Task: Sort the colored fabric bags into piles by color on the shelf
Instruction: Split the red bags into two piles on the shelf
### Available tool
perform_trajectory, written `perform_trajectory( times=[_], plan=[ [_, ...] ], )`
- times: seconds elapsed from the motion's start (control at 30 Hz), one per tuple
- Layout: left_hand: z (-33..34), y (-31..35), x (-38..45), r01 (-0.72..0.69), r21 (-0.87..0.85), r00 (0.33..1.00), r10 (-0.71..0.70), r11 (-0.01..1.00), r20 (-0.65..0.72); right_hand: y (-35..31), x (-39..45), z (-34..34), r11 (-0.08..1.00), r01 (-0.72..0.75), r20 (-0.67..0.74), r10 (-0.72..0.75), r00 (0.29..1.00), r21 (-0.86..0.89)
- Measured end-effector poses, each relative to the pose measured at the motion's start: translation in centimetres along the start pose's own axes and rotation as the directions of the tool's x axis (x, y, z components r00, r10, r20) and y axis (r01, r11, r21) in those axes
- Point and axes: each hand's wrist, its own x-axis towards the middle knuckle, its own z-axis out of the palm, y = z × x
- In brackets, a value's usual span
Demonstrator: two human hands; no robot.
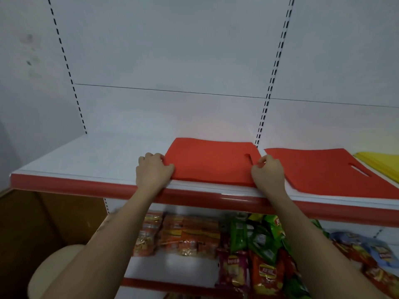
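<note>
Both hands on red bag pile (210,162), flat near shelf (86,160) front edge. Left hand (153,171) fingers curled, pinching left edge; right hand (267,174) pinching right edge. Second red bag (323,171) just right, apart; yellow bags (382,162) far right.

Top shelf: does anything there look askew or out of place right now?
Two separate red piles sit side by side: the left hand and right hand hold the left red stack, while a second red bag lies apart, turned at an angle, its corner overhanging the shelf edge. The yellow bags look tidy.
</note>
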Motion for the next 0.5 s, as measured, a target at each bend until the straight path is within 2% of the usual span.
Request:
perform_trajectory(
  times=[0.27, 0.5],
  plan=[
    [0.3, -0.1, 0.7, -0.002, 0.061, 0.999, 0.000, 0.998, 0.039, 1.2, 0.8, 0.2, 0.994, -0.107, 0.000, 0.107, 0.994, -0.012],
    [0.3, -0.2, 1.2, 0.029, 0.047, 0.997, -0.033, 0.998, 0.074, 1.1, 0.3, -0.2, 0.995, -0.079, -0.042, 0.082, 0.996, 0.058]
  ],
)
